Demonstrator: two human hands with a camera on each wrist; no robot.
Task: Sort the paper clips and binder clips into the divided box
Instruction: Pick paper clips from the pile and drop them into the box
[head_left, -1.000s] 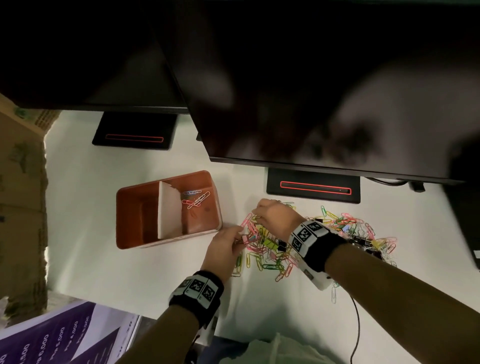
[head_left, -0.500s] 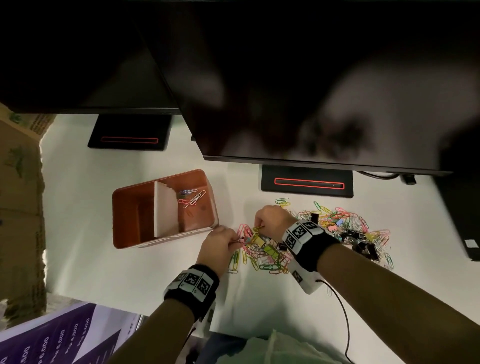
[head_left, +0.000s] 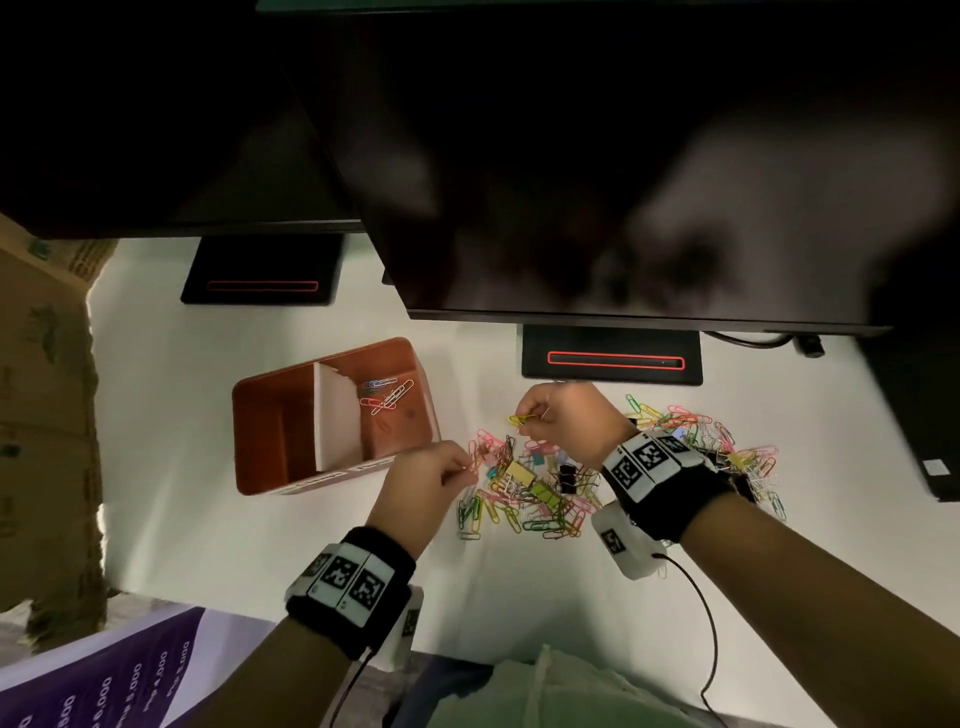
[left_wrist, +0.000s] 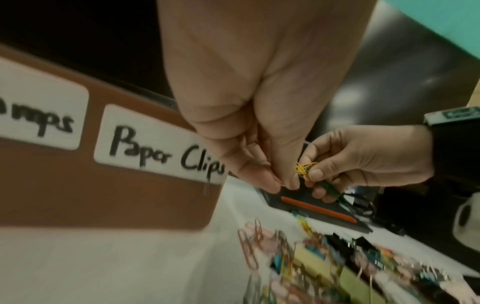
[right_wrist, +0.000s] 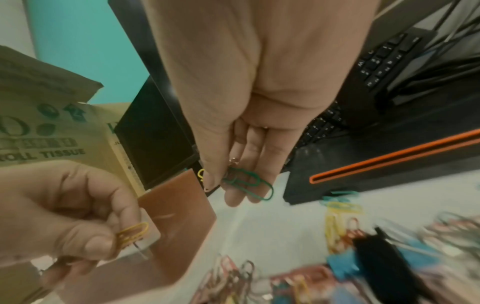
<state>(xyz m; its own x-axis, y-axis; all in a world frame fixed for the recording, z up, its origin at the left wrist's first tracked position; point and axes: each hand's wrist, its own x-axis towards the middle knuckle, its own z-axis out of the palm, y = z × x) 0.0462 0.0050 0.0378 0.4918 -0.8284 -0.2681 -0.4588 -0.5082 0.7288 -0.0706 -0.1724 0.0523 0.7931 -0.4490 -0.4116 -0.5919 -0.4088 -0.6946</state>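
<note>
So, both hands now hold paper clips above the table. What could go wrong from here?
1. The right hand pinches yellow clips while green clips lie loosely on its fingers; those may slip off on the way to the box.
2. The pile mixes paper clips with binder clips, so a tangled one may come along.
3. The left hand must clear the divider to reach the paper clip side.

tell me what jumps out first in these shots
A bright heap of coloured paper clips and binder clips sprawls on the white desk below the right hand, which pinches clips. Left of it sits the brown divided box, paper clips only in its right compartment.
</note>
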